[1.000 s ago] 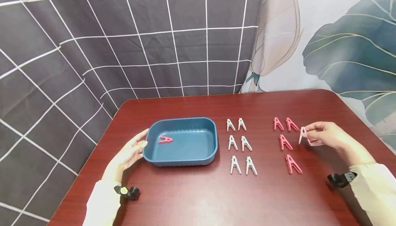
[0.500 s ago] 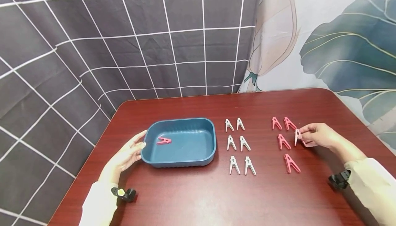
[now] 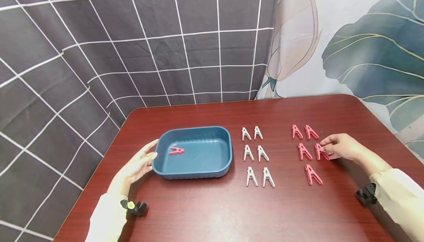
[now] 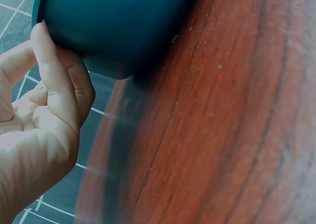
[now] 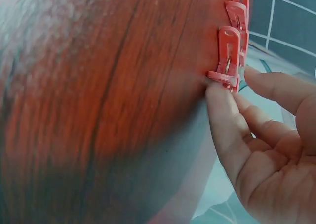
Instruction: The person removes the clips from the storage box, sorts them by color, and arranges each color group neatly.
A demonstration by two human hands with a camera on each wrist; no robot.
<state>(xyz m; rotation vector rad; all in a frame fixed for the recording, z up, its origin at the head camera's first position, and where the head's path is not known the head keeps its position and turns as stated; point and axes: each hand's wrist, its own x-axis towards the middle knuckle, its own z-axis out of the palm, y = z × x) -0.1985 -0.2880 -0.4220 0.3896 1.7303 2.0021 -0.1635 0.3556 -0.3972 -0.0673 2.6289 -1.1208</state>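
My left hand (image 3: 140, 161) rests at the left end of a blue plastic basin (image 3: 192, 174), thumb by the rim and fingers against the outer wall, as the left wrist view shows. Inside the basin lies one red clothespin (image 3: 177, 150). On the right, my right hand (image 3: 344, 147) has its fingertips at a red clothespin (image 3: 319, 151) lying on the table. In the right wrist view one fingertip touches the near end of this clothespin (image 5: 228, 51), while another fingertip stands slightly apart beside it.
More red clothespins (image 3: 304, 151) lie in two columns on the right. White clothespins (image 3: 250, 176) form two columns between them and the basin. Beneath everything is a reddish-brown table (image 3: 212, 205), with a grey grid curtain (image 3: 172, 50) behind it.
My right hand has brought the red clothespin left and down into the second row beside another one, and its fingertips have loosened there. The left hand stays at the basin.
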